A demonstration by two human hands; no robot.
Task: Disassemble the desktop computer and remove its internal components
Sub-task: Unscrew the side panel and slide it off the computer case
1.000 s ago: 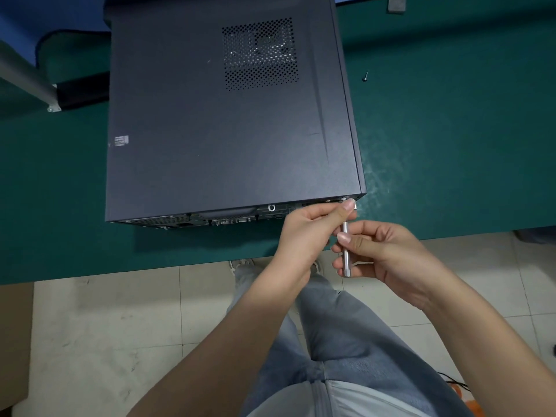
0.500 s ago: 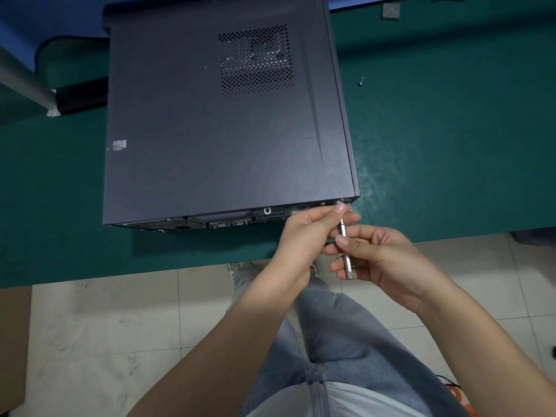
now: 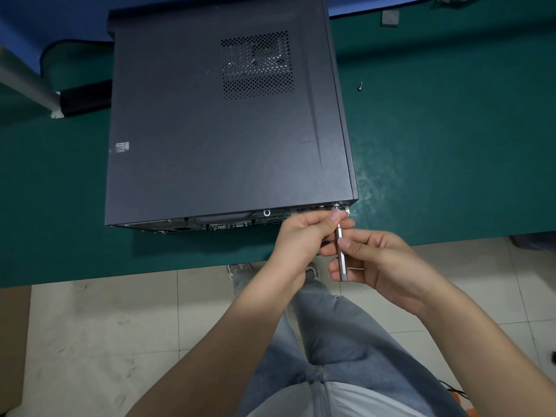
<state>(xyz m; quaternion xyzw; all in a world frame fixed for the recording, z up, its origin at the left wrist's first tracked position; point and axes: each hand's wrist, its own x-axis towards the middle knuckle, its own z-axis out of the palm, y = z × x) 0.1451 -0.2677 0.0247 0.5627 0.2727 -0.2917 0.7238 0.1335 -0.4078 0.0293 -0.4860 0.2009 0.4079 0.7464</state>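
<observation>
A dark grey desktop computer case lies on its side on the green table, its rear panel of ports facing me at the near edge. A slim silver screwdriver points up at the rear panel's right corner. My right hand holds its shaft between thumb and fingers. My left hand pinches the upper end of the screwdriver near its tip, right at the case corner. The screw under the tip is hidden by my fingers.
A loose dark screw lies on the table right of the case. A small grey block sits at the far edge. A metal bar crosses the far left. Tiled floor and my legs lie below the table edge.
Both hands stay on the screwdriver at the case's rear right corner. The screwdriver tilted slightly and the whole scene has shifted a little in the view.
</observation>
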